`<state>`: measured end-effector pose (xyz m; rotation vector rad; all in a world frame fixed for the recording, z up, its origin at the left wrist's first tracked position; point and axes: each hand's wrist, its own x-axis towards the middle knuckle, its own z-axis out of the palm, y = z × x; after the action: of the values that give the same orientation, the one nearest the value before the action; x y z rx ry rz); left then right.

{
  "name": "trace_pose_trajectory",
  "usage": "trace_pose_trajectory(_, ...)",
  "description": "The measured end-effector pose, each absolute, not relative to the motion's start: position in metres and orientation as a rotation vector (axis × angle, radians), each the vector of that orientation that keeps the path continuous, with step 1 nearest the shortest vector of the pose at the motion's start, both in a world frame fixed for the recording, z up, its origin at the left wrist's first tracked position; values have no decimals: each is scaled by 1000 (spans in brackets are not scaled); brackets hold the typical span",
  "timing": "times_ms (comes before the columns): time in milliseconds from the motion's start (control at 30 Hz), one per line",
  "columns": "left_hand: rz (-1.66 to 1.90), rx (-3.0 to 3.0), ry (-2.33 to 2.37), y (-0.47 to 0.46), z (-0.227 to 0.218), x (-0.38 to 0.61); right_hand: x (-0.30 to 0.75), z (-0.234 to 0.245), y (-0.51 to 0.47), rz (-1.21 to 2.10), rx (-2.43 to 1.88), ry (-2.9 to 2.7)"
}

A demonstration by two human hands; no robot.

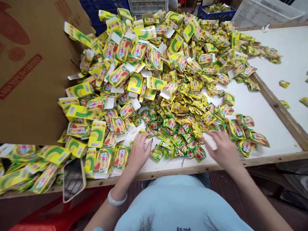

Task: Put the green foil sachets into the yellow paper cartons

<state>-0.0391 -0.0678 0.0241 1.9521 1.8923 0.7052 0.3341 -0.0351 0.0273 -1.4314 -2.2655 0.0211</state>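
My left hand (140, 151) rests low over the white tabletop, thumb and fingers apart, beside the left edge of a heap of small green and yellow candy packets (176, 126). Opposite it, my right hand (222, 150) is at the heap's right edge, fingers stretched out and nothing visible in them. Yellow printed candy boxes (97, 134), several with white flaps open, lie left of my left hand. Just past my right fingers sits a small group of filled boxes (235, 129).
A large cardboard carton (36, 73) stands at the left. A phone (74, 179) lies at the table's front edge, above a red stool (60, 211). Boxes pile high at the back. A wooden strip (276, 104) divides the table; blue (203, 14) and white crates (269, 12) stand beyond.
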Motion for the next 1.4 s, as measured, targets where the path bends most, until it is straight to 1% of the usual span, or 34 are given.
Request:
trace_pose_trajectory(100,684,2025,2145,-68,18,-42,282,5,-31,-101,-1341,-2433)
trace_pose_trajectory(200,623,2060,2200,-67,3,-53,261,2,-27,-159,-1251,-2358)
trace_pose_trajectory(267,551,2065,2144,-66,-8,-62,264,5,-23,-11,-1223,-2248)
trace_pose_trajectory(367,582,1973,2113,-63,-13,-67,273,12,-21,359,-1170,-2144)
trace_pose_trajectory(467,802,1728,2003,-62,4,-55,266,24,-21,638,-1095,-2200)
trace_pose_trajectory(533,893,1508,1774,-64,23,-40,252,36,-18,702,-985,-2403)
trace_pose_trajectory(600,886,1282,1496,-69,40,-24,235,48,-14,630,-837,-2651)
trace_pose_trajectory(667,835,1100,1279,-74,53,-10,220,59,-9,481,-718,-2836)
trace_pose_trajectory(767,797,983,1120,-81,63,3,204,69,-3,346,-644,-2947)
trace_pose_trajectory(833,818,975,1096,-83,66,8,200,70,-2,366,-671,-2924)
trace_pose_trajectory(900,865,967,1099,-84,66,12,201,67,-4,509,-778,-2783)
trace_pose_trajectory(933,894,961,1099,-85,65,14,203,63,-7,636,-848,-2646)
trace_pose_trajectory(1000,956,944,1106,-87,62,20,205,50,-15,986,-938,-2266)
trace_pose_trajectory(1100,1071,1026,1211,-91,50,28,203,25,-33,1590,-876,-1697)
trace_pose_trajectory(1167,1095,1235,1322,-92,42,27,196,11,-44,1844,-851,-1393)
trace_pose_trajectory(1200,1070,1367,1388,-92,40,23,191,7,-49,1895,-873,-1264)
trace_pose_trajectory(1300,925,1674,1718,-84,42,-13,185,8,-52,1885,-987,-1017)
trace_pose_trajectory(1400,758,1870,2181,-70,54,-72,200,20,-44,1907,-1081,-1114)
